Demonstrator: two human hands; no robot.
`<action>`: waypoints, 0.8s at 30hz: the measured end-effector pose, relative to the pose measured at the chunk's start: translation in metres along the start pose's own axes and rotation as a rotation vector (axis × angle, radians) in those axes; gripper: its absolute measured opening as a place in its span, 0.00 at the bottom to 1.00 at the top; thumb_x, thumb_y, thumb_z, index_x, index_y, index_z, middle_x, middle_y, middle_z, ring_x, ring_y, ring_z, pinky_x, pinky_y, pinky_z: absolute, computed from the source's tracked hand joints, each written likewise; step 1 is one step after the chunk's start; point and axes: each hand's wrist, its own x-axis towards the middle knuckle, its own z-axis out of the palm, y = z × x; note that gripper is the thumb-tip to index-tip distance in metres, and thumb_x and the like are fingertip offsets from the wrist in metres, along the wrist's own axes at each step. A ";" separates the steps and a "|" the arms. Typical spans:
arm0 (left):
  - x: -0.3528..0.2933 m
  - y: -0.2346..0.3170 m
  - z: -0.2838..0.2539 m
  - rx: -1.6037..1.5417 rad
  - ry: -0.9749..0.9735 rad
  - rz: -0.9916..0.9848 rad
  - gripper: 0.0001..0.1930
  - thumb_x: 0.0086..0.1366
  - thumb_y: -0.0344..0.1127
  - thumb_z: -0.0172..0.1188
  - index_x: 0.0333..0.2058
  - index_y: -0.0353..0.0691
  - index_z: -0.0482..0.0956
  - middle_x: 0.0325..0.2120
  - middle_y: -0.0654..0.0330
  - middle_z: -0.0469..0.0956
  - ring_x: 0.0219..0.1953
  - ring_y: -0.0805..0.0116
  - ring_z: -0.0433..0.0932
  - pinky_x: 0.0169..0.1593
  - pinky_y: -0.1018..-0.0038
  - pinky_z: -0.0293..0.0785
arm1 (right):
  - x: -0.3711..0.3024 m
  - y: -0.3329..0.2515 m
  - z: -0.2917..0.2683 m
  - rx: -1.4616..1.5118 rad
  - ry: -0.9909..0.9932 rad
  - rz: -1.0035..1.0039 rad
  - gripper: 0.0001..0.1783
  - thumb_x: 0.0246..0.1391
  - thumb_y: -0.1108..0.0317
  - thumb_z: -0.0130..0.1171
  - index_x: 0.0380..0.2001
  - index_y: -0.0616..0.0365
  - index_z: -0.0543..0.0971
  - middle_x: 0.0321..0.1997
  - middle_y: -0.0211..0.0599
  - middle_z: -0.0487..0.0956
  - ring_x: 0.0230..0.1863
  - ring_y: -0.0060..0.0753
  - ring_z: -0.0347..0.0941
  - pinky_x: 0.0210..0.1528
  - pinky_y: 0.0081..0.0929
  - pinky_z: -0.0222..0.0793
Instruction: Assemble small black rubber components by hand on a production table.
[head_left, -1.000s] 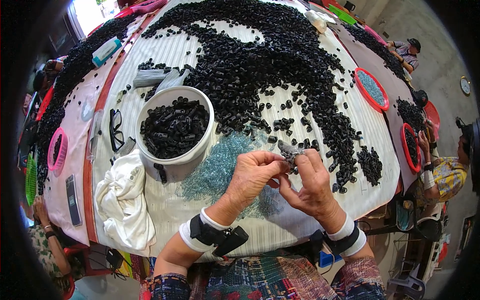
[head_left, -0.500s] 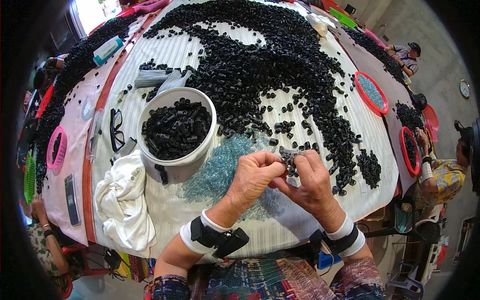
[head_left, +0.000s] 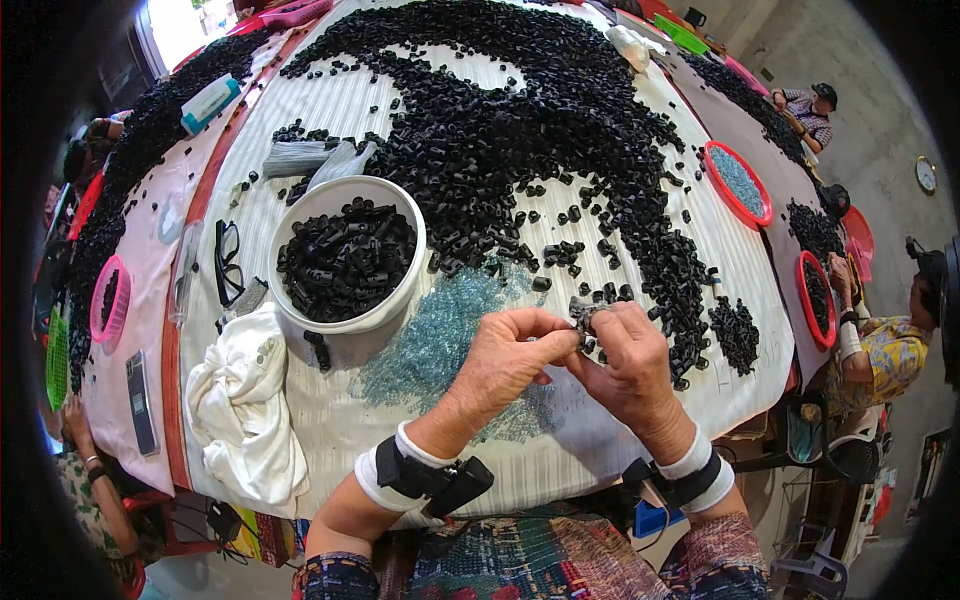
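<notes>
Though white bowl (head_left: 399,290) is stocked, heaped black plastic fittings (head_left: 470,150) lie loose; left hand (head_left: 508,358), pinched, meets right hand (head_left: 630,368) gripping grey piece (head_left: 581,308).

Right of the white bowl (head_left: 400,302), the left hand (head_left: 508,358) and right hand (head_left: 632,362) sit slightly farther from it than 1 second ago; the grey bundle (head_left: 580,307), previously jutting bowlward, now shows less.

table (head_left: 335,430) | black parts (head_left: 500,130) | bluish beads (head_left: 430,340) | white bowl (head_left: 408,288) | cloth (head_left: 245,410) | eyeglasses (head_left: 231,268)
</notes>
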 end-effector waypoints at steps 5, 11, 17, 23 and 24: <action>0.003 -0.004 -0.005 -0.008 -0.043 -0.002 0.08 0.59 0.33 0.60 0.31 0.32 0.79 0.26 0.60 0.80 0.26 0.77 0.77 0.27 0.82 0.74 | -0.001 0.000 0.002 0.022 0.004 0.002 0.13 0.35 0.71 0.67 0.22 0.60 0.71 0.23 0.39 0.71 0.28 0.41 0.68 0.28 0.33 0.67; 0.003 -0.004 -0.006 -0.012 -0.073 0.035 0.08 0.58 0.32 0.60 0.30 0.32 0.80 0.25 0.60 0.80 0.26 0.76 0.77 0.27 0.82 0.74 | -0.008 0.000 0.007 0.024 0.005 -0.006 0.13 0.36 0.71 0.67 0.21 0.60 0.70 0.22 0.39 0.69 0.27 0.42 0.68 0.27 0.33 0.66; 0.002 -0.002 -0.003 0.051 -0.141 -0.030 0.09 0.58 0.34 0.61 0.32 0.33 0.79 0.24 0.61 0.80 0.25 0.77 0.77 0.26 0.82 0.74 | -0.005 0.006 -0.010 0.117 -0.100 0.023 0.13 0.38 0.71 0.66 0.26 0.62 0.72 0.24 0.40 0.70 0.27 0.42 0.69 0.27 0.34 0.67; 0.004 0.014 -0.005 -0.215 0.141 0.332 0.10 0.64 0.35 0.54 0.40 0.35 0.72 0.30 0.54 0.79 0.26 0.70 0.80 0.25 0.79 0.77 | -0.005 0.036 -0.023 0.184 -0.046 0.165 0.15 0.42 0.75 0.60 0.36 0.66 0.71 0.33 0.47 0.73 0.36 0.46 0.71 0.38 0.34 0.68; 0.005 0.018 -0.007 -0.212 0.132 0.330 0.10 0.64 0.35 0.54 0.40 0.35 0.72 0.30 0.54 0.79 0.26 0.70 0.80 0.25 0.79 0.77 | -0.009 0.041 -0.018 0.175 -0.030 0.146 0.15 0.41 0.75 0.60 0.35 0.65 0.72 0.33 0.45 0.74 0.37 0.47 0.70 0.39 0.35 0.68</action>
